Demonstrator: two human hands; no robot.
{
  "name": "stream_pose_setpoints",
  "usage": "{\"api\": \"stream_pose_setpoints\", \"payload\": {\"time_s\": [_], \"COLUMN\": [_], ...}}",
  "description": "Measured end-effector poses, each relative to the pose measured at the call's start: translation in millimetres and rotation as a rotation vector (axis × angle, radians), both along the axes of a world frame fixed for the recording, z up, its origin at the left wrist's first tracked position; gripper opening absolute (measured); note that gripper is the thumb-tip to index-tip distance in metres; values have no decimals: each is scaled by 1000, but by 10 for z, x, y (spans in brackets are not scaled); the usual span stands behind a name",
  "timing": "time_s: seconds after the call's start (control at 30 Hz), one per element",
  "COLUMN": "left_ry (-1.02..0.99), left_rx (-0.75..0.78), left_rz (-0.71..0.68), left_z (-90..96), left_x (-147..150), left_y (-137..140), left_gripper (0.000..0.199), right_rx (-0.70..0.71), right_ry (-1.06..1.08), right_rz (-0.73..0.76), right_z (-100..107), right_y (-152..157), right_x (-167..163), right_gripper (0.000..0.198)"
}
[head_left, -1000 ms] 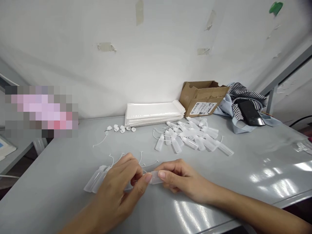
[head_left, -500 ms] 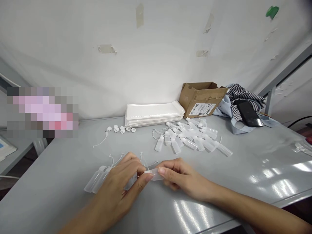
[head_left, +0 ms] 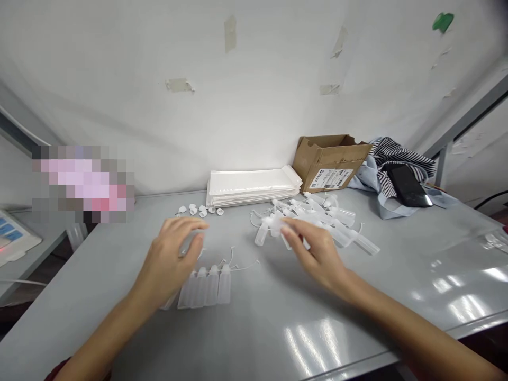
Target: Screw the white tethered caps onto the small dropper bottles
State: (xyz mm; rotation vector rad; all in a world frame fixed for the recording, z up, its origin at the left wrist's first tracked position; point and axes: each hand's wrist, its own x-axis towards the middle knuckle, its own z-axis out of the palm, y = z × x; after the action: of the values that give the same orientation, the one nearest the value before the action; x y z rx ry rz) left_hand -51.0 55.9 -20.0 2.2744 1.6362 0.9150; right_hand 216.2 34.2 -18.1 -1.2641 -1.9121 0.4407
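Observation:
My left hand hovers above the left part of the table, thumb and fingers apart, with nothing visible between them. Under and beside it stands a row of translucent plastic squeeze bottles lying side by side, with thin strap tails at their necks; the hand hides part of the row. My right hand is at the near left edge of a loose pile of similar bottles. Its thumb and forefinger pinch a blurred squeeze bottle. Several small white caps lie beyond my left hand.
A stack of white padded envelopes lies against the wall. Right of it are an open cardboard box, striped cloth and a black phone. A device with a blue display sits at far left.
My hands have parted from the bottle they held together at the front. The left moved left and away from me; the right moved outward to the pile. The bottle row is now more visible.

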Motion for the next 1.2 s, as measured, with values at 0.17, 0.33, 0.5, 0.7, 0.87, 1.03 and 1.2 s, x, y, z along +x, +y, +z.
{"api": "stream_pose_setpoints", "payload": {"time_s": [0.17, 0.33, 0.5, 0.7, 0.87, 1.03, 1.2], "left_ry": [192, 265, 312, 329, 320, 309, 302], "left_rx": [-64, -142, -153, -118, -68, -29, -28], "left_rz": [27, -45, -70, -87, -112, -99, -111], "left_z": [-156, -307, -348, -373, -378, -415, -435], "left_x": [-286, -311, -223, -209, -219, -236, -220], "left_y": [310, 461, 521, 538, 546, 578, 609], "left_gripper": [39, 50, 53, 46, 39, 38, 41], "right_rx": [177, 176, 335, 189, 145, 130, 76], "right_ry": [-550, -696, -660, -395, -288, -289, -311], "right_rz": [-435, -550, -398, 270, 319, 360, 369], "right_z": [-80, -134, -168, -232, -325, -385, -388], "right_y": [229, 282, 107, -250, -267, -204, -201], "right_x": [168, 185, -40, -450, -615, -688, -698], "right_gripper": [33, 31, 34, 47, 60, 67, 58]}}
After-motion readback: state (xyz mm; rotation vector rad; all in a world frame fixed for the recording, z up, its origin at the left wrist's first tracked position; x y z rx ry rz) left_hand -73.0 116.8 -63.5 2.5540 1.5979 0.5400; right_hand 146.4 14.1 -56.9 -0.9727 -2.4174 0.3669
